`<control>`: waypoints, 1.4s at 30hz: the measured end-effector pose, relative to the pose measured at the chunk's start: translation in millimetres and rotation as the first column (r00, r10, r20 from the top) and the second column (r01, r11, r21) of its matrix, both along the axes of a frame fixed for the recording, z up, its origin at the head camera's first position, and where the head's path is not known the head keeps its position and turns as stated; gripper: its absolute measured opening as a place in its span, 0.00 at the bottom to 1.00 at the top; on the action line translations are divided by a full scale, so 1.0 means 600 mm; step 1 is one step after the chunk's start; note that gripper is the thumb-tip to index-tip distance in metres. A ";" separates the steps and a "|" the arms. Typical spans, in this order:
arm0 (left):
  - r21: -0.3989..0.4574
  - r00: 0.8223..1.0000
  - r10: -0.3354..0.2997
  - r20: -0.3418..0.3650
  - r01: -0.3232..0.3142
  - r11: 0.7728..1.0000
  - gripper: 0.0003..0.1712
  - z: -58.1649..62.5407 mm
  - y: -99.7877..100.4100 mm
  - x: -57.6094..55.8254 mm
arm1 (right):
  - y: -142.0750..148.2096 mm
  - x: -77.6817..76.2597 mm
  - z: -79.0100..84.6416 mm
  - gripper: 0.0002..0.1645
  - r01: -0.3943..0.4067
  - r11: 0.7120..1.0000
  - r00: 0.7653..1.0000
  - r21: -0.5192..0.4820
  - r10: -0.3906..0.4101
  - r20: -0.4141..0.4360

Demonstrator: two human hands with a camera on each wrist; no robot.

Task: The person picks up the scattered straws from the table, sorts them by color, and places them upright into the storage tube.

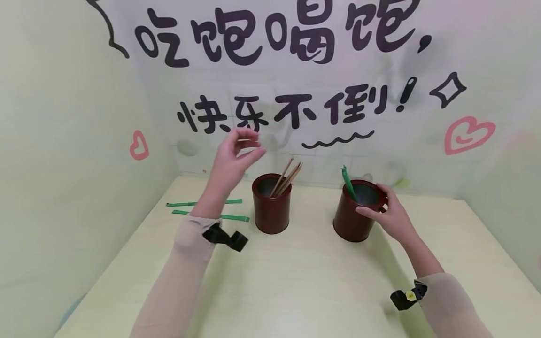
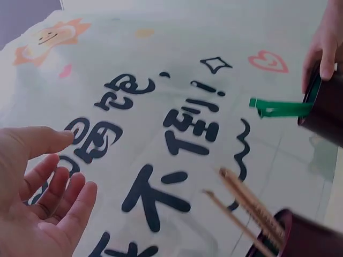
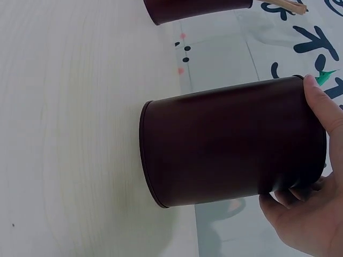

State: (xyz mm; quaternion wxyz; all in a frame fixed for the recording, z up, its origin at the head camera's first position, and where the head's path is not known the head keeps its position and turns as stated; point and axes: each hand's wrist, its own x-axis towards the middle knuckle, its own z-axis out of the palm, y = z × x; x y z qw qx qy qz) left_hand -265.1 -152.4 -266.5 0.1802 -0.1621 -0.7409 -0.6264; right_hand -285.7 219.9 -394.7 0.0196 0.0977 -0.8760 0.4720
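With fingers and thumb at its upper rim, my right hand grips a dark red-brown cylindrical holder. The holder leans a little in the head view. Several green narrow strips stick out of its mouth. My left hand is raised in the air with loosely bent fingers and holds nothing. Below and to the right of it stands a matching holder, upright, with thin wooden sticks leaning in it. In the right wrist view, the fingers wrap the holder's rim end.
Two long green strips lie on the pale wooden table, partly hidden behind my left forearm. A white sheet with black lettering covers the back wall behind both holders. Pale side walls close off the table.
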 end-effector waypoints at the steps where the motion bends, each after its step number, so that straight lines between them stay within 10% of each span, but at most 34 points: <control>1: -0.012 1.000 0.017 0.011 -0.017 1.000 0.21 -0.004 -0.018 0.000 | 0.002 0.001 0.001 0.59 0.003 1.000 1.000 0.011 -0.003 -0.001; 12: -0.256 0.964 0.163 0.209 -0.107 0.961 0.22 -0.095 -0.188 -0.009 | 0.021 0.008 0.021 0.58 0.016 0.999 0.999 0.035 -0.015 -0.043; 27: -0.395 0.896 0.206 0.394 -0.037 0.918 0.21 -0.291 -0.283 -0.016 | 0.040 0.045 -0.005 0.57 0.018 0.998 1.000 0.058 -0.017 -0.025; 31: -0.524 0.884 0.258 0.391 -0.017 0.851 0.17 -0.310 -0.286 0.001 | 0.031 0.049 -0.014 0.57 0.021 0.998 1.000 0.051 -0.020 -0.021; 38: -0.783 0.883 0.386 0.267 -0.035 0.621 0.07 -0.292 -0.293 0.015 | 0.008 0.035 -0.014 0.56 -0.004 0.999 0.999 0.041 0.006 -0.033; 42: -0.787 0.886 0.384 0.261 -0.035 0.616 0.06 -0.283 -0.305 0.025 | -0.007 0.026 -0.009 0.55 -0.008 0.999 0.999 0.042 0.009 -0.034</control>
